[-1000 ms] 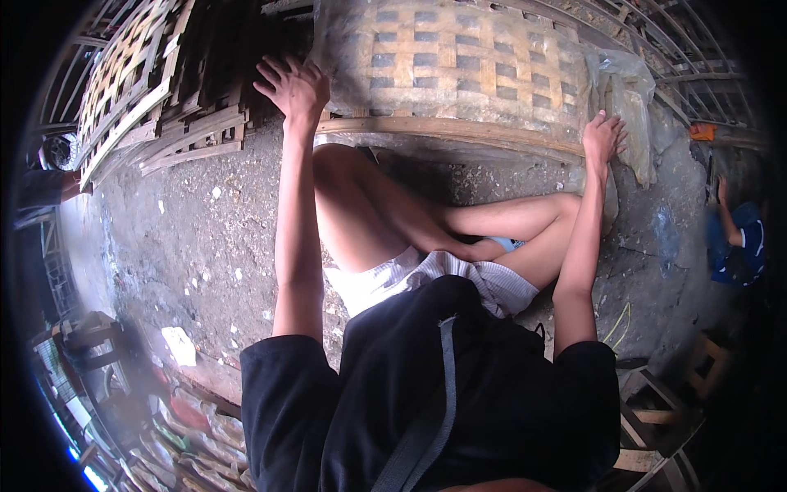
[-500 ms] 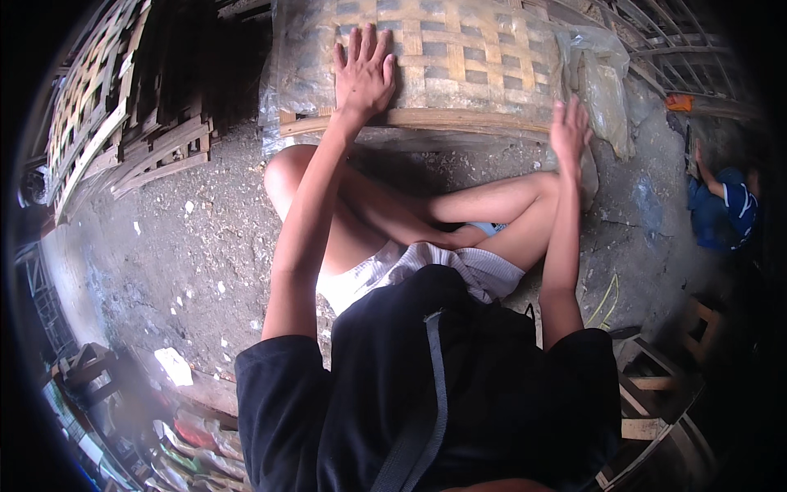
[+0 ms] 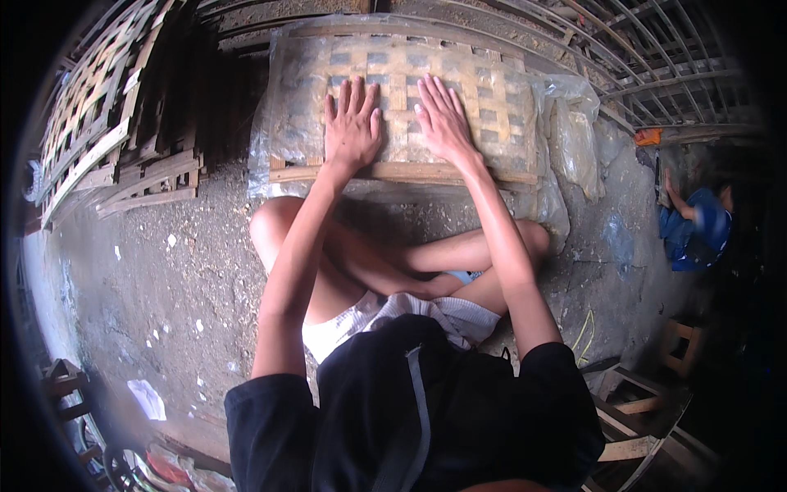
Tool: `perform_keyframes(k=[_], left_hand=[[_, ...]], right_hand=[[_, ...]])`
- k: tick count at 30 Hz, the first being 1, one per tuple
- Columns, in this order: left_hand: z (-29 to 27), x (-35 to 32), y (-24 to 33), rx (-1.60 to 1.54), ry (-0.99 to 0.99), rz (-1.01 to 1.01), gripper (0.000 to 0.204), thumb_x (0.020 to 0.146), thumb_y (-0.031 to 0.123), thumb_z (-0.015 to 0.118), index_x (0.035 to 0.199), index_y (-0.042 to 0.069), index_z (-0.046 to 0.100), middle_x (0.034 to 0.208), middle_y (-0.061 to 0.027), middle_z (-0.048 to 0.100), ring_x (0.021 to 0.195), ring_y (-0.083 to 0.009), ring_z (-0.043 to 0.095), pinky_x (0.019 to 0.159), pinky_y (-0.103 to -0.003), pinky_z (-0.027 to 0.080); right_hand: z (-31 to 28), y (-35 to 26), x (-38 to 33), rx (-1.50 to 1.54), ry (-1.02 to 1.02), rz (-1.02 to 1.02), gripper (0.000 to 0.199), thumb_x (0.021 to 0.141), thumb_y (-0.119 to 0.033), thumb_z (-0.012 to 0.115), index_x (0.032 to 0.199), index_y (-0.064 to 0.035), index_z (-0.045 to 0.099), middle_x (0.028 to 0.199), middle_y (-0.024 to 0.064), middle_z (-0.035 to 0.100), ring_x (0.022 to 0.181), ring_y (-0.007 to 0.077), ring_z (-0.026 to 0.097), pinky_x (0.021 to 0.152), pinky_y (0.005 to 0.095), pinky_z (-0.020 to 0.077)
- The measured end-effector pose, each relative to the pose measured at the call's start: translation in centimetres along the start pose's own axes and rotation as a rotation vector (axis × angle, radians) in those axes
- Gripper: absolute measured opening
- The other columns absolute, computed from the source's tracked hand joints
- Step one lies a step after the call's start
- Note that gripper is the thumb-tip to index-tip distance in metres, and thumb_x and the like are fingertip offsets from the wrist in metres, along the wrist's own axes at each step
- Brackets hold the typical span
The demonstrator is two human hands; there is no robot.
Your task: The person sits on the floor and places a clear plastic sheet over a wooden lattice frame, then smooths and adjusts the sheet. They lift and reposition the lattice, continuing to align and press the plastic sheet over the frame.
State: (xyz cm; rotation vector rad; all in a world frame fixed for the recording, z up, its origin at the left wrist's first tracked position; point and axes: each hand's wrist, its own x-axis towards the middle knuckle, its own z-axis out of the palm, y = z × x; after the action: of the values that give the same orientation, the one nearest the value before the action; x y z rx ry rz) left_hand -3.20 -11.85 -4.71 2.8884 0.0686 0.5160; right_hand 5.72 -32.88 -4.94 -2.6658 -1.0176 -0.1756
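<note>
Head view: we rest our left hand (image 3: 352,135), fingers spread, and right hand (image 3: 445,129), fingers closer together, flat on the lattice panel (image 3: 402,135), pinching nothing; its long axis runs crosswise beneath both, left hand nearer its left edge.

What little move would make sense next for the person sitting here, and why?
Perhaps slide the right hand rightward to smooth the loose plastic sheet. It looks crumpled beyond the right end of the woven panel, while that hand and the left hand both lie flat over the panel, away from those folds.
</note>
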Motion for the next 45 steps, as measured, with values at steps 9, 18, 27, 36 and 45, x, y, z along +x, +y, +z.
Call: perform_keyframes(k=[9,18,27,36,45], left_hand=[[-0.8,0.5,3.3,0.011,-0.043,-0.036,0.060,0.104,0.031,0.039,0.160,0.008,0.038,0.169,-0.0197,0.028,0.159,-0.0403,0.018,0.121,-0.075,0.014],[-0.7,0.3,1.3,0.094,-0.126,-0.134,0.063,0.106,0.031,0.036,0.165,0.010,0.029,0.173,-0.0172,0.019,0.160,-0.0390,0.014,0.122,-0.075,0.012],[-2.8,0.5,-0.8,0.070,-0.131,-0.144,0.060,0.106,0.035,0.040,0.160,0.007,0.038,0.170,-0.0193,0.026,0.160,-0.0397,0.013,0.123,-0.074,0.004],[0.4,8.4,6.7,-0.023,-0.197,0.199,0.066,0.110,0.043,0.019,0.167,0.009,0.021,0.175,-0.0145,0.012,0.162,-0.0323,0.006,0.130,-0.055,0.003],[-2.7,8.5,-14.7,0.191,-0.047,-0.378,0.066,0.107,0.045,0.030,0.164,0.012,0.030,0.171,-0.0223,0.023,0.159,-0.0412,0.019,0.127,-0.063,0.010]], right_hand=[[-7.8,22.3,-2.0,-0.014,0.107,0.896,0.068,0.112,-0.046,0.012,0.165,-0.0033,0.020,0.174,0.0176,0.008,0.162,0.0298,0.006,0.131,0.0420,0.0009],[-0.9,7.7,2.0,0.000,-0.010,0.415,0.068,0.112,-0.050,0.016,0.165,-0.0072,0.022,0.175,0.0116,0.009,0.162,0.0298,0.006,0.131,0.0449,0.0028],[-3.0,7.1,1.0,0.156,0.093,0.690,0.072,0.111,-0.054,0.025,0.167,-0.0091,0.018,0.175,0.0138,0.009,0.162,0.0311,0.005,0.131,0.0509,0.0043],[0.3,0.9,-0.6,-0.253,0.043,0.291,0.065,0.110,-0.043,0.040,0.165,-0.0108,0.028,0.173,0.0126,0.023,0.162,0.0276,0.014,0.131,0.0498,0.0053],[0.5,-0.1,-0.2,-0.129,0.130,0.338,0.068,0.110,-0.052,0.031,0.166,-0.0132,0.027,0.174,0.0116,0.021,0.161,0.0272,0.014,0.131,0.0490,0.0037]])
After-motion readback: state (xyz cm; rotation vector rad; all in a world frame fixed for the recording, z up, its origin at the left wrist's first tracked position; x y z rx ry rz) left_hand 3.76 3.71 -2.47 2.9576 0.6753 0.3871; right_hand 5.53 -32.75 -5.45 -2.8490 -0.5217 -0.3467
